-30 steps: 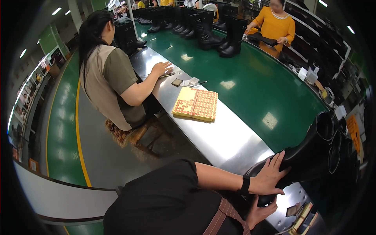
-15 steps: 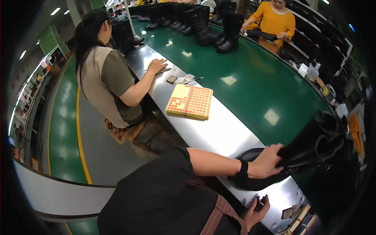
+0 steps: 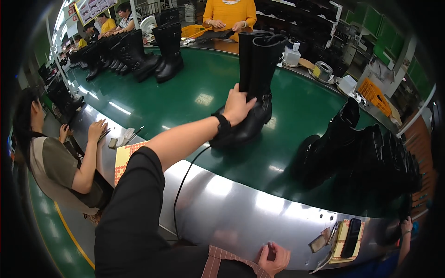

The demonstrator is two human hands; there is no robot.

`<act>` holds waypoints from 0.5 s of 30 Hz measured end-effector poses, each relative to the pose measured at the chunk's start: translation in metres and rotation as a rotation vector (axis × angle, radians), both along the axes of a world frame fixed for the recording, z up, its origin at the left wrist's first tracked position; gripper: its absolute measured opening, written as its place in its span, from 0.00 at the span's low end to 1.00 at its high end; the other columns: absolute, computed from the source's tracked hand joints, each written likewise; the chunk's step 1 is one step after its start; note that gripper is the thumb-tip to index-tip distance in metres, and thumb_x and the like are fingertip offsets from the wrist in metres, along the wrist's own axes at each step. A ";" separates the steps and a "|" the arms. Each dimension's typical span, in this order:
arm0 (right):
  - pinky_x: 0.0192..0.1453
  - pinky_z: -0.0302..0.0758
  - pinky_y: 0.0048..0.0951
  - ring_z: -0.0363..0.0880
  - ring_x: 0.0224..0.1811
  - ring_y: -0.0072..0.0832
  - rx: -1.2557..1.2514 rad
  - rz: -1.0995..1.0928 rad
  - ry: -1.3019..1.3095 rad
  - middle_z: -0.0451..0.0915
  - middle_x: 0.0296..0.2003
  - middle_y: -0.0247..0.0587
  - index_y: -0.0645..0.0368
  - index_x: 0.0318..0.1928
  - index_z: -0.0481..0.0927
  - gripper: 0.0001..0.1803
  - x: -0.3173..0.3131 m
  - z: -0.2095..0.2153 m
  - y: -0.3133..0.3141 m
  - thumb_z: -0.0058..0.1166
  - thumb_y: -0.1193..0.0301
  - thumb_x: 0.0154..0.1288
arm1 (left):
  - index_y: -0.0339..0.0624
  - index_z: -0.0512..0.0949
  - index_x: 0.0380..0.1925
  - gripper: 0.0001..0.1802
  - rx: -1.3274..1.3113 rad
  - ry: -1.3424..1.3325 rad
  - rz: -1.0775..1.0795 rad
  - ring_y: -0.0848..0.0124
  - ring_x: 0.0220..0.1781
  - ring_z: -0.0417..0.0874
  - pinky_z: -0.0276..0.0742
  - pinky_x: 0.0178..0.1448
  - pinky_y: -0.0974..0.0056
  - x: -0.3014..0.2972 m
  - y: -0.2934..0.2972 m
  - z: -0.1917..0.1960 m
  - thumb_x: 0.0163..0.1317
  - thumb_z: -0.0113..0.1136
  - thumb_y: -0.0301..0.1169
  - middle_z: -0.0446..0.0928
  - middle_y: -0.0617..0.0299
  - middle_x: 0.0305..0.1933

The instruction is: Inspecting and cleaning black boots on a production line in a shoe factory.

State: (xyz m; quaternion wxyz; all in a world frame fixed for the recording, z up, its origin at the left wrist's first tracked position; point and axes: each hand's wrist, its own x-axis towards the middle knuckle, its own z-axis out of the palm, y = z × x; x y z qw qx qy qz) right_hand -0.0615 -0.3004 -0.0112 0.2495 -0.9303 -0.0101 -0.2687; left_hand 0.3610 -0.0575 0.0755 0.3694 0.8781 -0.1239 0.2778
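Note:
My left hand, with a black band at the wrist, reaches forward and grips a pair of tall black boots around the ankle. The pair stands upright at the green surface, buckled straps showing near the ankles; whether the soles rest on it I cannot tell. Close to my body, above the near edge of the metal ledge, my right hand has its fingers curled together. Anything inside those fingers is too small or hidden to make out.
More black boots stand at the right, others in a row at far left. A phone lies on yellow sticker sheets. A black cable crosses the ledge. A seated co-worker is at left; a person in orange stands opposite.
My left hand has carried the boots from the metal ledge onto or over the green surface, turning them from tilted to upright. My view has swung right. The right hand's fingers have closed further.

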 end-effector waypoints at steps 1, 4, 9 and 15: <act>0.36 0.71 0.30 0.74 0.29 0.32 -0.006 -0.012 -0.005 0.79 0.29 0.38 0.63 0.38 0.81 0.08 0.000 0.003 0.000 0.61 0.77 0.56 | 0.30 0.84 0.39 0.19 0.029 -0.039 0.077 0.45 0.57 0.73 0.71 0.64 0.55 0.036 -0.003 0.004 0.59 0.65 0.38 0.72 0.42 0.57; 0.38 0.74 0.37 0.78 0.29 0.37 -0.025 -0.076 0.064 0.81 0.31 0.39 0.54 0.39 0.83 0.12 0.000 0.010 0.005 0.67 0.74 0.52 | 0.38 0.83 0.47 0.30 0.068 0.093 0.135 0.45 0.62 0.69 0.66 0.68 0.48 0.141 -0.002 0.026 0.53 0.69 0.51 0.65 0.42 0.65; 0.37 0.73 0.36 0.78 0.26 0.34 -0.013 -0.140 0.132 0.80 0.30 0.36 0.52 0.41 0.83 0.15 0.007 0.010 0.007 0.70 0.70 0.51 | 0.81 0.50 0.73 0.58 0.293 0.556 0.242 0.37 0.79 0.35 0.38 0.70 0.22 0.194 -0.009 -0.048 0.41 0.62 0.74 0.36 0.49 0.80; 0.37 0.74 0.38 0.77 0.27 0.35 -0.060 -0.171 0.282 0.78 0.26 0.35 0.51 0.41 0.83 0.17 0.005 0.008 0.003 0.71 0.68 0.49 | 0.87 0.50 0.72 0.41 0.592 0.414 0.303 0.37 0.79 0.36 0.39 0.71 0.22 0.206 -0.008 -0.110 0.59 0.52 0.68 0.38 0.54 0.81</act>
